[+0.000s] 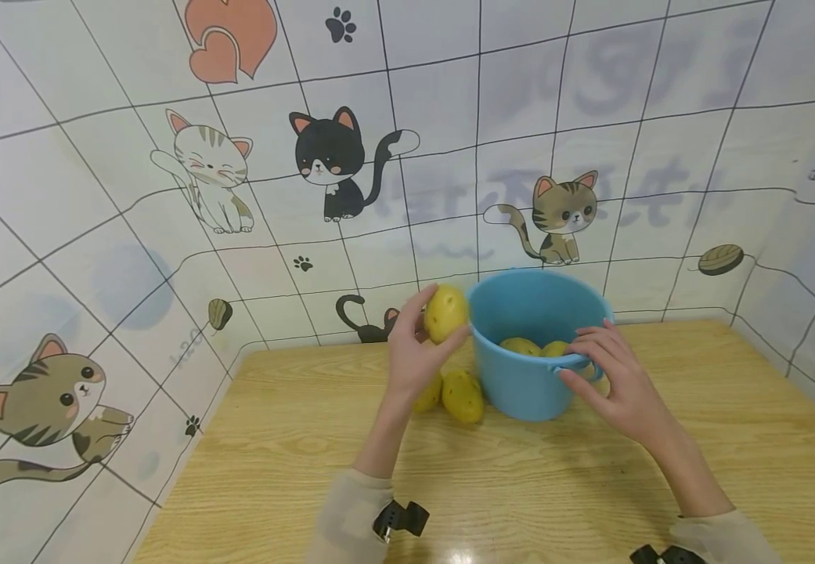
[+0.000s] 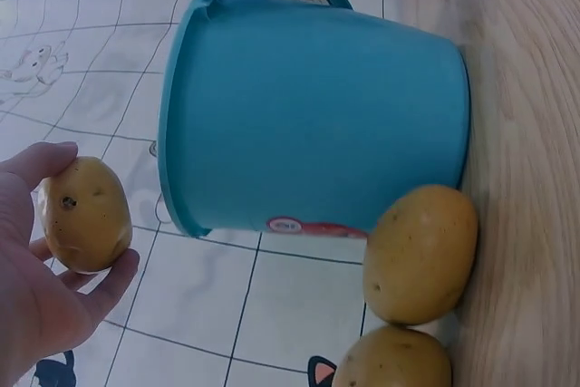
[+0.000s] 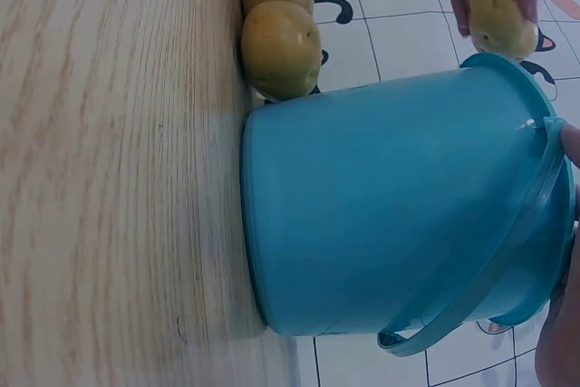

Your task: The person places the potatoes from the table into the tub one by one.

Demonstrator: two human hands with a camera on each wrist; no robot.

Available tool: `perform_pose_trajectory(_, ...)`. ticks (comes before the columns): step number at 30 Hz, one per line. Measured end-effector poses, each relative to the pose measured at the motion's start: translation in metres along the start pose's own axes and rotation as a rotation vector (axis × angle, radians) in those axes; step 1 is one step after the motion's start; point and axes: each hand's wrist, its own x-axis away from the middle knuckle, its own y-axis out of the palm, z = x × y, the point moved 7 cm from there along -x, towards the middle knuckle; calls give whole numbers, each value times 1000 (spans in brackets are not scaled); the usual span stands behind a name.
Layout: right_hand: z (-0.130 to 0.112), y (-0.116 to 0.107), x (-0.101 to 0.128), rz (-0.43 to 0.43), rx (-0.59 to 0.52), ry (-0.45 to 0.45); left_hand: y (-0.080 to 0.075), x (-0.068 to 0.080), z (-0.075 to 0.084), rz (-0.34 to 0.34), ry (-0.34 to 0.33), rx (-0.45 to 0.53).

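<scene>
In the head view, the left hand (image 1: 414, 354) is raised beside the blue bucket (image 1: 523, 392), above two loose potatoes (image 1: 462, 397) on the wooden table (image 1: 273, 470); its fingers pinch a held potato (image 1: 447, 313). The right hand (image 1: 618, 384) grips the rim, fingers over it. Left wrist: the held potato is apart from the bucket. Right wrist: the handle (image 3: 497, 269) hangs slanted.

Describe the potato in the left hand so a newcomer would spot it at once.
On the wooden table stands a blue bucket. Just left of it in the head view, the left hand grips the potato. It alone is held up: two potatoes below rest on the table, others in the bucket.
</scene>
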Motion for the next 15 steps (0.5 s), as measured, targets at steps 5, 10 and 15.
perform_pose_trajectory(5, 1, 0, 0, -4, 7, 2, 16, -2, 8, -29, 7, -11)
perform_pose_trajectory(10, 2, 0, 1, -14, 6, 18, 32, -5, 13, -58, 19, -24)
perform_pose_trajectory(15, 1, -1, 0, 0, 2, 1, 46, -5, 15, -92, 35, -23)
